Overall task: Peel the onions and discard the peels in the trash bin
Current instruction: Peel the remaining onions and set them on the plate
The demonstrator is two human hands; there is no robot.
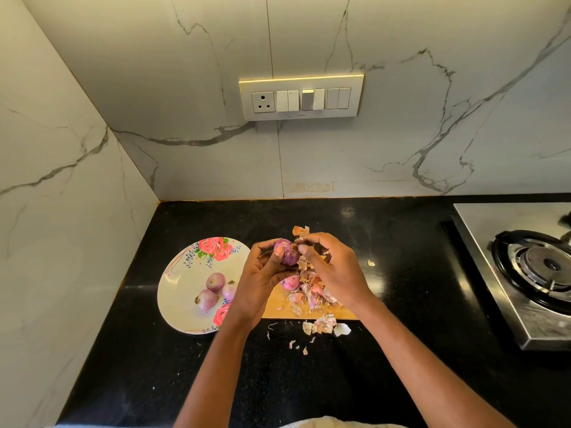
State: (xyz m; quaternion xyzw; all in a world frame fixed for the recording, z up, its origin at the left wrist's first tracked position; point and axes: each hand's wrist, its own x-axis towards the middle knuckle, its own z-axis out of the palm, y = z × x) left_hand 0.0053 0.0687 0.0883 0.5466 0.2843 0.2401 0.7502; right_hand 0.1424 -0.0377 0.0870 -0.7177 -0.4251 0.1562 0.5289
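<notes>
A person stands at a black surface point(401, 273) in a marble-walled corner, mid-peel. The left hand point(262, 279) cups a purple onion point(286, 251) in curled fingers point(279, 252), held in the air above the far end of a wooden board point(278, 304). The right hand point(333, 267) pinches at the onion's tip, where a scrap of dry skin point(300, 231) sticks up.

Three onions point(215, 281) lie on a flowered plate point(179, 273) at the board's left edge; one more point(291, 282) rests on the board beside a heap of peels point(312, 293). More peels point(324, 325) have spilled over the board's near edge onto the surface, and one flake point(370, 262) lies toward the stove point(525, 273) at the right edge.

Peeling appears to be well under way, with discarding not begun; no bin is in view. The next move likely calls for a steady pull on the loosened skin while the left hand keeps the bulb from turning.
</notes>
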